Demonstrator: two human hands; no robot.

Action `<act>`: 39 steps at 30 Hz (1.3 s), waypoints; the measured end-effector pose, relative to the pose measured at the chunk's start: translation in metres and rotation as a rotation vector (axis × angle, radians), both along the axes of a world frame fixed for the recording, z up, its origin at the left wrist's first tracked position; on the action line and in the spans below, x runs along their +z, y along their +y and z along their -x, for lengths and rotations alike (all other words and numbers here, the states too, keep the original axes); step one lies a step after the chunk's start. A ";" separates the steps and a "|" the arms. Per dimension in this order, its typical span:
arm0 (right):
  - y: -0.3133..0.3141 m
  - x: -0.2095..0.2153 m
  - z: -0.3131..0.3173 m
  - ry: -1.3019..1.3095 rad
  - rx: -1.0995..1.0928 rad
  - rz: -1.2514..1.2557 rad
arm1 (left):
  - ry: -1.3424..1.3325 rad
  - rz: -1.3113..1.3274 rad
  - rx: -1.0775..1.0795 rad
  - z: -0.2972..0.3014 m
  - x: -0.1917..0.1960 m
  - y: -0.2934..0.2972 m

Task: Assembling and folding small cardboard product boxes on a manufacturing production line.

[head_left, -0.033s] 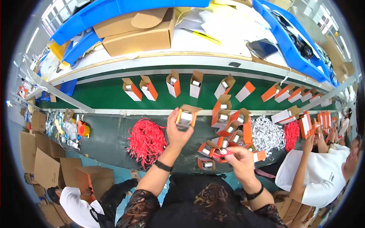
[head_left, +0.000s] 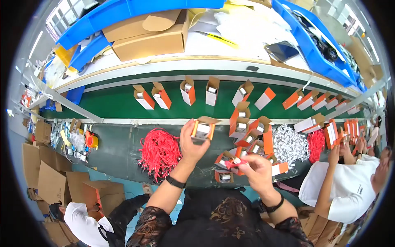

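Green conveyor belt (head_left: 115, 105) runs across in front of me, with a dark grey work table (head_left: 119, 146) on my side of it. My left hand (head_left: 190, 145) is raised over the table edge, thumb and fingers pinched on the sides of a small orange-and-white carton (head_left: 201, 129). The carton's long axis runs away from me toward the belt, and its open brown flap sits at the far end, so the mouth points up and away; something pale shows inside. My right hand (head_left: 257, 173) is lower and nearer my body, fingers curled and pressed together on a small red strip (head_left: 235, 163) that sticks out to the left of the fingertips, lying roughly level.

Just beyond my right hand a cluster of open orange cartons (head_left: 249, 131) stands on the table, flaps up, some touching each other. To the left of my left hand lies a heap of red cords (head_left: 159, 152). To the right of the cluster is a pile of silvery-white packets (head_left: 290, 144), then a smaller red heap (head_left: 316, 142). On the belt, more orange cartons (head_left: 187, 91) stand apart in a loose row. Past the belt, a brown cardboard box (head_left: 150, 39) rests on a white shelf beside blue bins (head_left: 312, 39). At my right, a person in a white shirt (head_left: 337, 189) handles cartons too.
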State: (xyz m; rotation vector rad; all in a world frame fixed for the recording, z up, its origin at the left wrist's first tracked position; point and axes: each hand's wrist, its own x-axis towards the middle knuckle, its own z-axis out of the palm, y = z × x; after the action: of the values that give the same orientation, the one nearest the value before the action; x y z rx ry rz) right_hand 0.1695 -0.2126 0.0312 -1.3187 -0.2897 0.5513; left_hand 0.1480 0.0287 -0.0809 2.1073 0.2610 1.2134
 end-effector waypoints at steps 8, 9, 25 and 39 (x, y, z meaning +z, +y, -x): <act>0.067 0.007 -0.002 -1.201 -0.022 0.133 | -0.079 -0.152 0.083 0.058 0.053 -0.047; 0.063 0.011 0.003 -1.210 0.037 0.227 | -0.083 -0.156 0.096 0.063 0.053 -0.048; 0.028 0.024 0.027 -1.178 0.335 0.386 | 0.106 -0.148 -0.056 0.092 0.075 -0.064; 0.010 0.014 0.023 -0.561 0.229 0.102 | 0.355 0.048 -0.249 0.107 0.108 -0.080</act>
State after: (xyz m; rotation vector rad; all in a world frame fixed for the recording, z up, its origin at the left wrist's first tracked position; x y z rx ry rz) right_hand 0.1467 -0.2024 0.0449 -1.5345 -0.8920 0.3791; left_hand 0.0413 -0.0510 0.0269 2.2275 0.1749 0.6811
